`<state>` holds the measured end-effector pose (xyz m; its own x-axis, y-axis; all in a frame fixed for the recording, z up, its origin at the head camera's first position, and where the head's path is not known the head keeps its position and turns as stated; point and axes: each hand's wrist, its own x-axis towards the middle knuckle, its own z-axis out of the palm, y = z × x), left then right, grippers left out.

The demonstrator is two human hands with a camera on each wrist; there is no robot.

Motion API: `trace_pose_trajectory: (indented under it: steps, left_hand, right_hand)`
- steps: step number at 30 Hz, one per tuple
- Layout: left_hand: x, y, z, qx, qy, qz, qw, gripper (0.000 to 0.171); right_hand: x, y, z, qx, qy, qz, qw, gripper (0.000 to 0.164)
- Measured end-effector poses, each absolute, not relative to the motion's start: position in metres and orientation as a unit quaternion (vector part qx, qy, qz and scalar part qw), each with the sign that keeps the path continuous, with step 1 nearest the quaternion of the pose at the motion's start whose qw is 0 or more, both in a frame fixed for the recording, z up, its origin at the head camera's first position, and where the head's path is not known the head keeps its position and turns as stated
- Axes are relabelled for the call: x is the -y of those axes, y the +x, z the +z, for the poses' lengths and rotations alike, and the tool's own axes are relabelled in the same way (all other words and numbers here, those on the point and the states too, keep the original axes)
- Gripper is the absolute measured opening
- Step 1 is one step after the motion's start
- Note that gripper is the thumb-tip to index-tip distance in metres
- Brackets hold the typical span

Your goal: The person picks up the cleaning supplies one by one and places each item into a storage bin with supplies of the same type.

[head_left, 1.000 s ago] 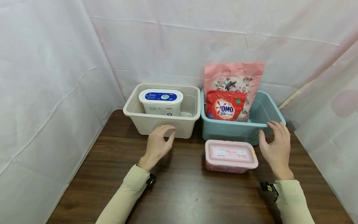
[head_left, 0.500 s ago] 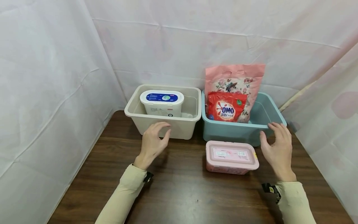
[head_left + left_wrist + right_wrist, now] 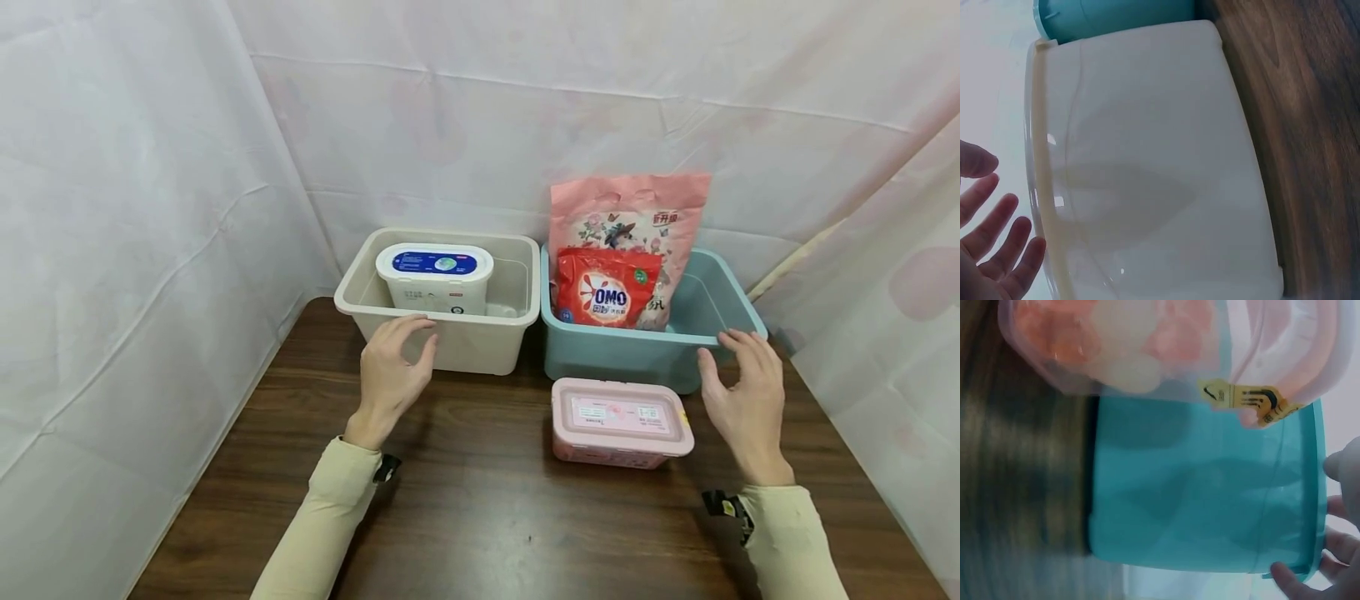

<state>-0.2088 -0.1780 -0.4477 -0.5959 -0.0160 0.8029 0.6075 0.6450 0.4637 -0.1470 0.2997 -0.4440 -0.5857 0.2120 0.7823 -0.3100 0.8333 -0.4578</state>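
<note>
The teal bin [image 3: 651,354] stood on the table [image 3: 487,517] just right of the beige bin [image 3: 442,337]. Your right hand [image 3: 742,396] touched its front right rim corner with fingers [image 3: 738,340] loosely spread. The pink lidded box [image 3: 621,419] lay just before it. Your left hand [image 3: 390,375] hovered at the beige bin's front wall, fingers relaxed, gripping nothing.

Person, two bare hands: left hand [image 3: 392,367], right hand [image 3: 742,392]. No rings or gloves visible. Both arms in long pale cream sleeves, smooth fabric, snug to the wrist: left sleeve [image 3: 318,521], right sleeve [image 3: 787,537]. A small black device sits at each cuff: left wrist strap [image 3: 386,468], right wrist strap [image 3: 726,505].
</note>
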Motion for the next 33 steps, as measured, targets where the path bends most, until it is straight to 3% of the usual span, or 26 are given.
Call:
trace_pose_trajectory:
  steps: [8, 20, 33]
  left_hand:
    - [0.183, -0.209, -0.448, 0.807, -0.166, -0.381, 0.419, 0.025]
    - [0.191, -0.216, -0.453, 0.809, -0.133, -0.372, 0.435, 0.044]
    - [0.204, -0.223, -0.458, 0.84, -0.087, -0.354, 0.402, 0.065]
  right_hand:
    - [-0.301, -0.143, -0.448, 0.808, 0.028, 0.316, 0.497, 0.026]
    - [-0.298, -0.137, -0.45, 0.811, 0.026, 0.309, 0.496, 0.041]
    - [-0.294, -0.134, -0.449, 0.802, 0.039, 0.312, 0.508, 0.031]
